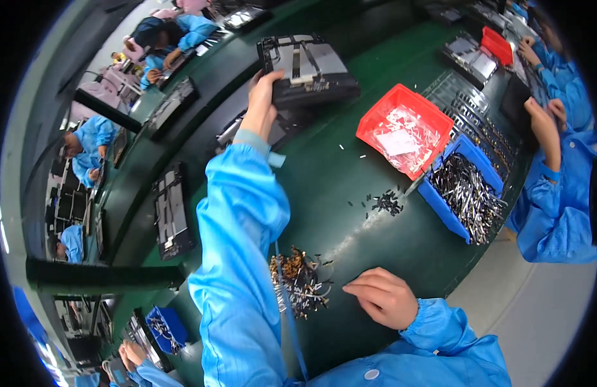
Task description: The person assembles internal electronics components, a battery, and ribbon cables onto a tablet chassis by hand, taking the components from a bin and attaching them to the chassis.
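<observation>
My left hand (264, 100) reaches far forward, its fingers closed on the near-left edge of a dark electronic device with its insides exposed (318, 68), showing grey battery-like panels and black strips. The device is tilted, partly over another dark unit (282, 129). My right hand (385, 300) is low over the green table, fingers pressed together and pointing left. Anything between its fingertips is too small or hidden to make out. Left of those fingertips lies a pile of small metal and brass-coloured parts (305, 287). Small black pieces (388, 203) are scattered farther off.
A red bin (405, 97) with small white pieces touches a blue bin (482, 164) of metal parts at right. Beyond are rows of small parts (479, 122). A co-worker's sleeve (547, 219) is at right. Another opened device (171, 213) lies left; a blue strap (292, 335) hangs near me.
</observation>
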{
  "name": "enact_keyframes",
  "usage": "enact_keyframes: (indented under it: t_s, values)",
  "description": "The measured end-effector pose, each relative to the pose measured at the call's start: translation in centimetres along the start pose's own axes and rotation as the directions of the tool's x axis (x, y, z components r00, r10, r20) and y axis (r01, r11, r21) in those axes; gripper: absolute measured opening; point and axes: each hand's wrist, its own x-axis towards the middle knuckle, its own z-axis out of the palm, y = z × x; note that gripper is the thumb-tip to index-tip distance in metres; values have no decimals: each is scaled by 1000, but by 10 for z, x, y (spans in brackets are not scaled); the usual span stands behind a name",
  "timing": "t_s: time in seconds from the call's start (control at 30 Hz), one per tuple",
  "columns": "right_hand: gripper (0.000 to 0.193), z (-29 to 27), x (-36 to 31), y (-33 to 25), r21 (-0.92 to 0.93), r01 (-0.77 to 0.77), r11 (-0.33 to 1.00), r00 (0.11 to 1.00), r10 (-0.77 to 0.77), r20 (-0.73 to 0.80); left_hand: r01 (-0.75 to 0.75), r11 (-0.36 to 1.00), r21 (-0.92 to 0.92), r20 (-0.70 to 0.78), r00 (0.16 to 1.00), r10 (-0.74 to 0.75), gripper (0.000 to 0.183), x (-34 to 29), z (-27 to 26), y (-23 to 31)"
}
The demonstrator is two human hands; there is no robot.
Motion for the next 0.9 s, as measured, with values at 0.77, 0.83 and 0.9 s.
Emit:
enact_keyframes:
  t_s: [0.77,0.83,0.9]
  values:
    - [16,-36,58,48,-425,-50,904,999,48,-16,-151,-80,985,139,981,-136,80,-62,-190,74]
    - [16,-35,58,49,-416,-37,909,999,33,-16,-122,-65,990,96,943,-319,83,-58,-183,79]
    - [15,-32,57,49,-420,-75,904,997,79,-9,-91,-112,990,49,942,-331,87,-59,-186,85]
